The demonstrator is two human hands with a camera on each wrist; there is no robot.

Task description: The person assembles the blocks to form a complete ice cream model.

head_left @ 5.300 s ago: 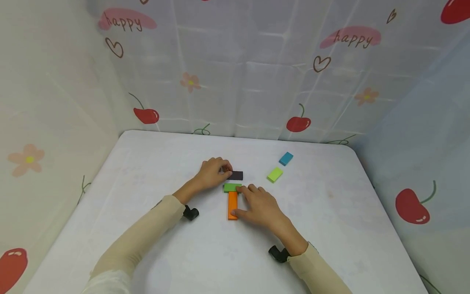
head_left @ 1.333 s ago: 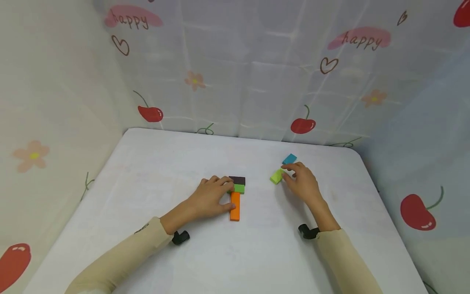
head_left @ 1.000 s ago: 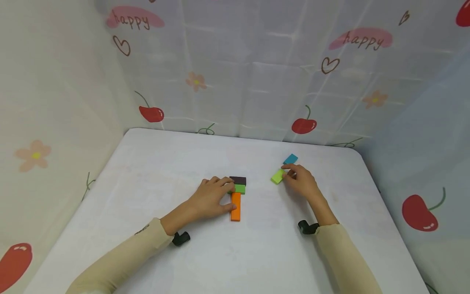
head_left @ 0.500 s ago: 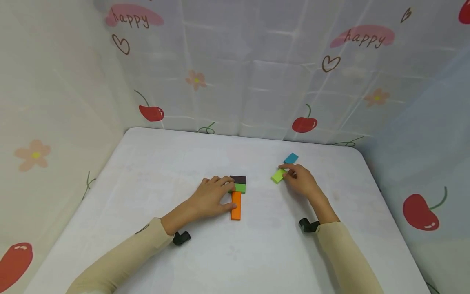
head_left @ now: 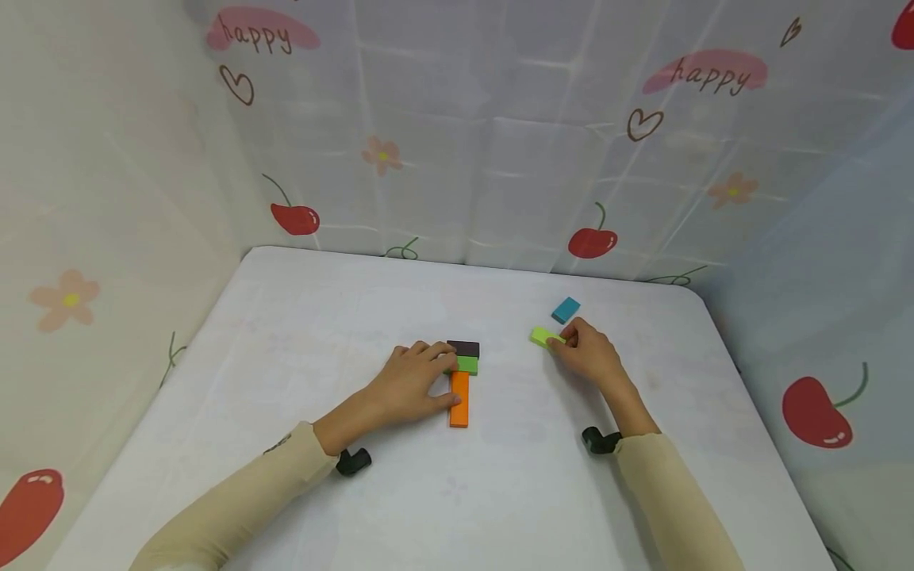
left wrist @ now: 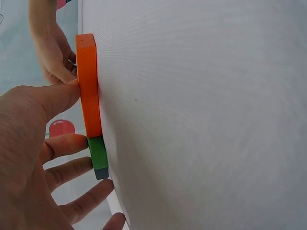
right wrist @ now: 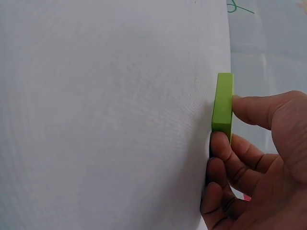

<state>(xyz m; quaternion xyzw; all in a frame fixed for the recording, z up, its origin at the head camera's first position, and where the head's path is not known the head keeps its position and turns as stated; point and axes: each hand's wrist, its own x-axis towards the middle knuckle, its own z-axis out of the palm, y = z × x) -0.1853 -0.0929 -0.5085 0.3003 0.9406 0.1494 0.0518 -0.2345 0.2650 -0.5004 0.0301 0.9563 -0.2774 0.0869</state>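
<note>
Head view: on the white surface (head_left: 464, 507), dark block (head_left: 464, 349), green block (head_left: 468, 365) and orange block (head_left: 459, 406) touch in a row running toward the near edge, left hand (head_left: 403, 388) spread against their left side without grasping, while right hand (head_left: 589, 353) pinches the lime block (head_left: 540, 336) toward the far right corner, blue block (head_left: 566, 310) nearer the far edge. Left wrist view: thumb touches orange block, fingers loosely extended. Right wrist view: lime block between thumb and fingertips; contact with the surface hard to tell.

green block (head_left: 467, 365): partly hidden by left grip (head_left: 405, 386) | left sleeve (head_left: 239, 496): cut off below
</note>
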